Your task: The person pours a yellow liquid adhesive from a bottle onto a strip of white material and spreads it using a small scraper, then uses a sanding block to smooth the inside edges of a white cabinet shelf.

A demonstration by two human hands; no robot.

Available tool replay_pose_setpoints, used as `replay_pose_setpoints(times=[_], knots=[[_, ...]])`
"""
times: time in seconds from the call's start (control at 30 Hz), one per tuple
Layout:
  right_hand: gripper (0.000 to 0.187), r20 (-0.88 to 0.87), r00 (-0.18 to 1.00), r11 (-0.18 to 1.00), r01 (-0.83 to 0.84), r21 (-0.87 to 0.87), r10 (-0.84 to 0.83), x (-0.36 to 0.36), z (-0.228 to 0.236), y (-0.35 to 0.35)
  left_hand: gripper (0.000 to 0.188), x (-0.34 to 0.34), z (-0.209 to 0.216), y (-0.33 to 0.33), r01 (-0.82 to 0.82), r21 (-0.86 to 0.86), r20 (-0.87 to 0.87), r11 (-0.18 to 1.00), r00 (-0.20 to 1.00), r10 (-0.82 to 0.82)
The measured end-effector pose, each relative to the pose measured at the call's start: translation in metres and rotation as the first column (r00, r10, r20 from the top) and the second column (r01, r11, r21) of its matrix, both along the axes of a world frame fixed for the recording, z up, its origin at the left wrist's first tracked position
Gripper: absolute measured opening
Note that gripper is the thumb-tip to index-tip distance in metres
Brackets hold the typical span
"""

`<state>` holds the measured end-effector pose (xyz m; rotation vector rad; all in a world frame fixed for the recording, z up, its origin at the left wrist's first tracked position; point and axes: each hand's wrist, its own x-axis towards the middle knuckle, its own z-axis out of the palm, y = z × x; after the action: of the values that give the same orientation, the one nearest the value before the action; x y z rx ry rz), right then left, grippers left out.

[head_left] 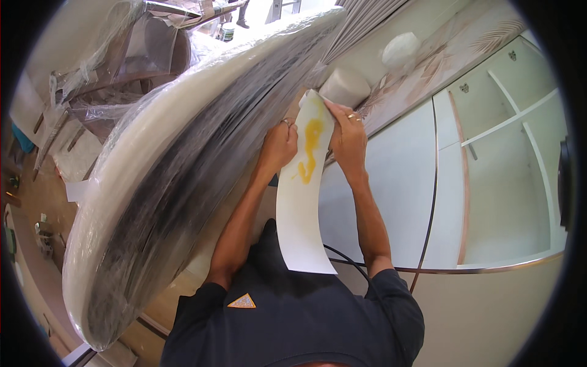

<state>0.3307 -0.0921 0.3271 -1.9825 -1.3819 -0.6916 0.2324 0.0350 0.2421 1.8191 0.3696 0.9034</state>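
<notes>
A long white strip (298, 226), slightly curved, stretches from my chest out to my hands. Wavy yellow streaks, like glue or paint, run down its upper part. My left hand (281, 144) is closed at the strip's left edge, near the far end, with a ring on one finger. On the opposite edge, my right hand (348, 137) grips the strip, its thumb side close to the top corner. Part of the fingers of both hands is hidden behind the strip.
To the left stands a large plastic-wrapped piece (183, 159) with a pale rim and dark middle. Wrapped chairs (153, 52) are behind it. White cabinets (510, 159) with open compartments line the right. A white roll (344, 88) lies ahead; a black cable (351, 260) hangs beside my right arm.
</notes>
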Motion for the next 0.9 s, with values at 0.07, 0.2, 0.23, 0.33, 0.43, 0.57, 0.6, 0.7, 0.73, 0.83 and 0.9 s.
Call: replay_pose_setpoints(times=[0.07, 0.2, 0.23, 0.33, 0.43, 0.57, 0.6, 0.7, 0.73, 0.83, 0.9], knots=[[0.042, 0.02, 0.999, 0.999, 0.032, -0.029, -0.032, 0.003, -0.001, 0.0, 0.023, -0.003, 0.001, -0.001, 0.008, -0.004, 0.015, 1.0, 1.0, -0.008], [0.041, 0.065, 0.997, 0.998, 0.033, -0.045, -0.03, 0.003, -0.006, -0.001, 0.025, -0.004, 0.009, -0.001, 0.029, 0.01, -0.003, 1.0, 1.0, -0.029], [0.04, 0.05, 0.999, 0.998, 0.008, -0.067, -0.004, 0.002, -0.006, -0.001, 0.025, -0.005, 0.01, -0.001, 0.032, 0.001, -0.026, 0.999, 0.999, -0.032], [0.039, -0.031, 0.996, 0.987, -0.087, -0.134, 0.083, -0.001, -0.006, -0.005, 0.025, -0.007, 0.013, -0.002, -0.011, -0.012, -0.073, 1.0, 0.997, 0.01], [0.037, -0.193, 0.967, 0.965, -0.199, -0.168, 0.166, 0.002, 0.004, -0.011, 0.025, -0.002, -0.012, 0.006, -0.019, -0.056, -0.001, 0.998, 1.0, 0.019], [0.035, -0.389, 0.9, 0.961, -0.256, -0.101, 0.199, 0.007, 0.015, -0.023, 0.028, 0.004, -0.033, 0.012, 0.018, -0.08, 0.021, 0.997, 1.0, -0.016], [0.035, -0.416, 0.885, 0.963, -0.259, -0.068, 0.208, 0.006, 0.014, -0.026, 0.028, 0.004, -0.031, 0.012, 0.048, -0.147, 0.014, 0.988, 0.999, -0.046], [0.036, -0.323, 0.916, 0.96, -0.273, -0.064, 0.239, 0.003, -0.002, -0.032, 0.029, -0.001, -0.043, 0.005, 0.166, -0.391, 0.013, 0.905, 0.984, -0.175], [0.037, -0.283, 0.929, 0.964, -0.263, -0.049, 0.239, 0.002, -0.01, -0.034, 0.028, -0.002, -0.048, 0.004, 0.206, -0.472, 0.023, 0.857, 0.975, -0.222], [0.04, -0.191, 0.959, 0.976, -0.216, -0.011, 0.21, -0.006, -0.037, -0.04, 0.031, -0.011, -0.051, -0.007, 0.311, -0.675, 0.124, 0.669, 0.942, -0.313], [0.042, -0.169, 0.971, 0.985, -0.173, 0.006, 0.171, -0.011, -0.049, -0.042, 0.033, -0.018, -0.054, -0.012, 0.324, -0.759, 0.154, 0.565, 0.932, -0.327]])
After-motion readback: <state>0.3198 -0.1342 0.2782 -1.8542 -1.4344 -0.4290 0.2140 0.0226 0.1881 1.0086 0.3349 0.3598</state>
